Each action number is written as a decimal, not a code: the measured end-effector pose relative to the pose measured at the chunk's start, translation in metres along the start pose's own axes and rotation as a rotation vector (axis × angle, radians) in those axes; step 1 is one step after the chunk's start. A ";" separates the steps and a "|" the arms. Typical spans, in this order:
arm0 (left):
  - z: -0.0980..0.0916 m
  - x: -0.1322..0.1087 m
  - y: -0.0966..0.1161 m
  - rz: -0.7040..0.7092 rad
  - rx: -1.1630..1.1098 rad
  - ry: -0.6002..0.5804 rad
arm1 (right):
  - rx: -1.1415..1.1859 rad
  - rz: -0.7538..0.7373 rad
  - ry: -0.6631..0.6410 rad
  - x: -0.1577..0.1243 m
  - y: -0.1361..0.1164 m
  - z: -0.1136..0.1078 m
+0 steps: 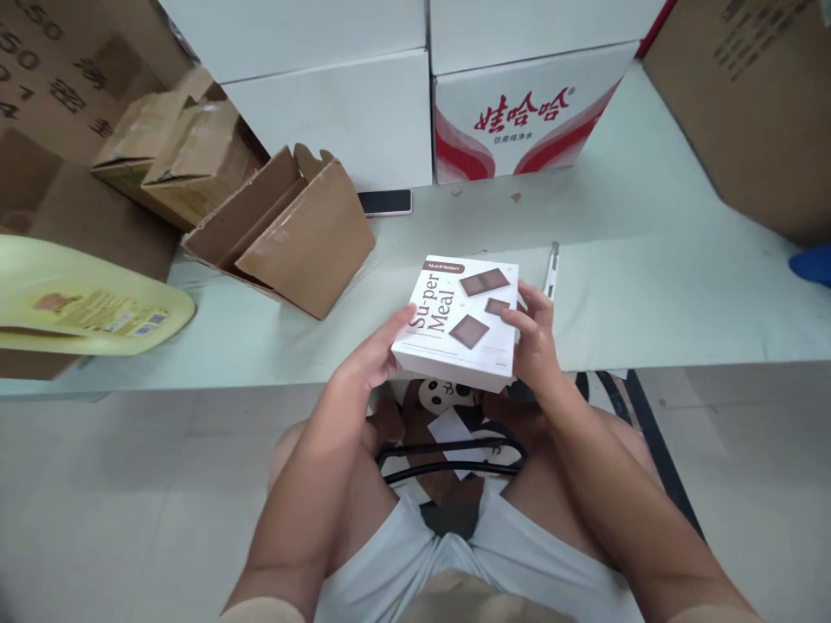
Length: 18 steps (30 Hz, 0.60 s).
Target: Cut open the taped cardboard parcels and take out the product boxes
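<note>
A white box (460,324) printed "Su-per Meal" with brown squares is held over the front edge of the table. My left hand (376,353) grips its left side, thumb on the top face near the lettering. My right hand (537,337) holds the right side, with a finger bent over onto the printed top. The box's lid looks closed and its front side faces me, slightly tilted. Just behind my right hand lies a slim silver cutter-like tool (552,266), partly hidden by the fingers.
An open cardboard box (312,242) stands left of centre, and a phone-like dark slab (388,202) lies behind it. At far left rests a yellow bottle (97,298). White cartons (338,121) are stacked at the back; a brown carton (759,112) and blue object (811,266) sit right.
</note>
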<state>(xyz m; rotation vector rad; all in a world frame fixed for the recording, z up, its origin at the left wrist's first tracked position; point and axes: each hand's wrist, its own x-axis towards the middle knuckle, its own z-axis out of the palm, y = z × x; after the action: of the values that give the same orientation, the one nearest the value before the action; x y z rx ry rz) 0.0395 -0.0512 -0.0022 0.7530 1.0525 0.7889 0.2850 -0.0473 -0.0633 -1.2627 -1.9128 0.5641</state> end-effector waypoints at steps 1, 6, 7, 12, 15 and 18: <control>-0.001 0.002 -0.003 -0.034 -0.034 -0.013 | 0.029 0.001 0.041 -0.002 0.002 -0.003; 0.002 0.014 -0.020 0.200 -0.125 0.137 | 0.410 0.279 0.011 -0.014 0.012 -0.008; 0.002 0.017 -0.023 0.271 -0.102 0.153 | 0.528 0.350 -0.077 -0.016 0.011 -0.006; -0.001 0.029 -0.023 0.532 0.142 0.170 | 0.643 0.419 -0.124 -0.006 -0.003 0.003; 0.003 0.028 0.013 0.742 0.279 0.213 | 0.580 0.224 -0.054 0.033 -0.021 -0.012; 0.010 0.026 0.075 1.012 0.492 0.213 | 0.556 -0.054 0.033 0.088 -0.051 -0.040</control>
<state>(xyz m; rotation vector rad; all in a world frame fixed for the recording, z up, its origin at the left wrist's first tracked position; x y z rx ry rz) 0.0418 0.0070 0.0521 1.7111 1.0406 1.5094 0.2678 0.0094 0.0280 -0.8502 -1.5984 0.9590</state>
